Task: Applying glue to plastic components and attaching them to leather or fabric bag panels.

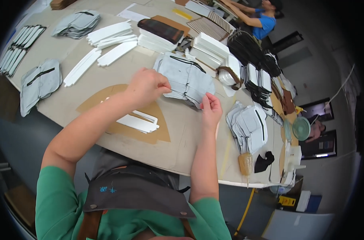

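Note:
A stack of grey fabric pieces [198, 80] with a black strip on top lies on the table in front of me. A thin dark cord [185, 93] crosses the stack, with another line of it running up over the top. At the stack's near left edge, my left hand [146, 86] is closed, pinching the cord between thumb and fingers. My right hand [211, 108] pinches at the near right corner, where the cord runs to its fingertips. Its exact grip there is small and partly hidden.
Left of the stack lie white strips [110, 34] and more grey fabric stacks [42, 82]. A brown cardboard template [158, 138] holds white pieces nearer me. To the right are another grey stack [246, 124], a brown glue bottle [245, 164] and black cloth [264, 162]. A co-worker [264, 22] stands beyond.

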`<state>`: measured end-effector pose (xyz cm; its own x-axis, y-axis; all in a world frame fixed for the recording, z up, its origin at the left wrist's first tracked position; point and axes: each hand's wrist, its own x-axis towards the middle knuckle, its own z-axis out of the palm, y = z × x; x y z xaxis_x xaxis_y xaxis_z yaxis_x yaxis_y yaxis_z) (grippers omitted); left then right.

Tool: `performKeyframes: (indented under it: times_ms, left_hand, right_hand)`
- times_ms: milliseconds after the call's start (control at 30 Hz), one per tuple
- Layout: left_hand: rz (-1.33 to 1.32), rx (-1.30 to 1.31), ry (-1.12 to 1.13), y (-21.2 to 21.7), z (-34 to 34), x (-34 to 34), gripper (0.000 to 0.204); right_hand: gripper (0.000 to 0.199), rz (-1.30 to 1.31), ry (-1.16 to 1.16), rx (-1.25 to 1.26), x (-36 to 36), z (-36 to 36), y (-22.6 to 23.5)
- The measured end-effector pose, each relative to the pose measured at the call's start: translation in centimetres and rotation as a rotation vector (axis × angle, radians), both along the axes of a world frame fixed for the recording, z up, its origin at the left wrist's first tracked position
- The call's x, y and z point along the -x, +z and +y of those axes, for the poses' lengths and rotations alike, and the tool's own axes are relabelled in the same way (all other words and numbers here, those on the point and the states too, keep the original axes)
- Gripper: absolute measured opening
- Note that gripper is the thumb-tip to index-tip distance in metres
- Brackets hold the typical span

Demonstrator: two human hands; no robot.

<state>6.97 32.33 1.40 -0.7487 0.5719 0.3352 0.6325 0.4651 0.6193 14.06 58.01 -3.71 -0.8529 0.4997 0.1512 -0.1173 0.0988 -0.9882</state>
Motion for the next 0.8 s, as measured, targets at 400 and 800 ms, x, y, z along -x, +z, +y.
performKeyframes:
  times_ms: [400,800]
  left_hand:
    - [0.099,0.035,0.016,-2.1,10.2,2.4,0.061]
    - [0.522,-0.005,-0.033,-1.9,10.3,3.5,0.025]
  right_hand:
    - [0.037,-0.007,-0.124,-0.053,0.3,0.3,-3.4]
    - [0.037,0.03,-0.114,0.065,0.7,0.1,-3.1]
